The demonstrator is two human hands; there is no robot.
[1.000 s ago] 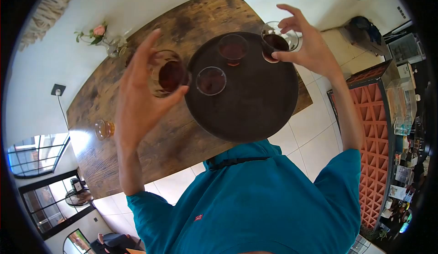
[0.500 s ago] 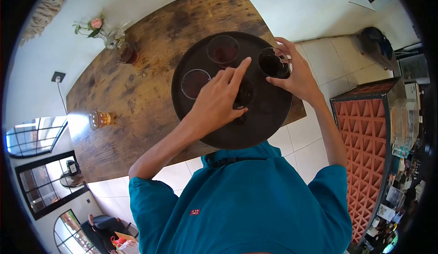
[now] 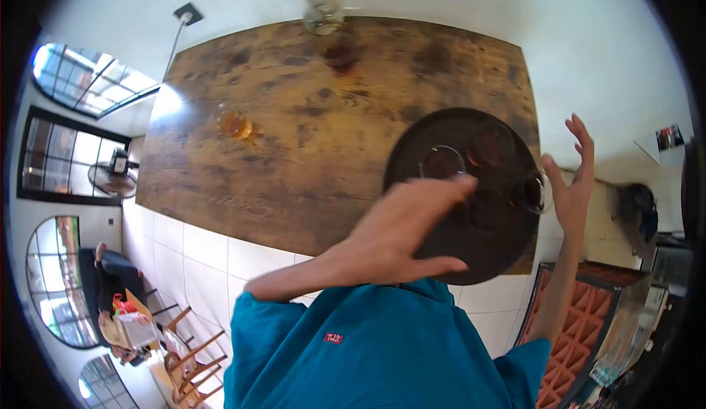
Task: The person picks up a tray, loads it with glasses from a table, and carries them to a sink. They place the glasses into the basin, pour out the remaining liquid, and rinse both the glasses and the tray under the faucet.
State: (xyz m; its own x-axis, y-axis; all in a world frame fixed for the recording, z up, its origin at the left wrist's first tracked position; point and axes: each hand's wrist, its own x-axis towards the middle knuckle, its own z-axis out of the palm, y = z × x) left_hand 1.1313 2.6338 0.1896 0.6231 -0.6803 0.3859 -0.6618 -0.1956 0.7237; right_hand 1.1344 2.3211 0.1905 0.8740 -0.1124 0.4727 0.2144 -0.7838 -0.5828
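A round dark tray point(image 3: 471, 266) rests on the right end of the wooden table point(image 3: 294, 166). My left hand point(image 3: 404, 225), slightly blurred, is open above the tray's left side, thumb apart from the outstretched fingers. Near its fingertips stands a glass of dark red drink point(image 3: 443, 163), partly covered by the hand. Another glass of red drink point(image 3: 495, 144) stands farther back. Close to the tray's right rim is a glass of very dark drink point(image 3: 531, 193). My right hand point(image 3: 575, 181) is open just right of that glass, fingers raised and holding nothing.
On the table stand a glass of amber drink point(image 3: 234, 124) at the left and a glass of dark red drink point(image 3: 340, 56) at the back, near a glass flower vase point(image 3: 322, 16). A wall borders the back. Wooden chairs point(image 3: 195, 357) stand at the lower left.
My right hand has let go of the dark glass and moved off to its right. My left hand has drawn back leftward over the tray. The view has turned left.
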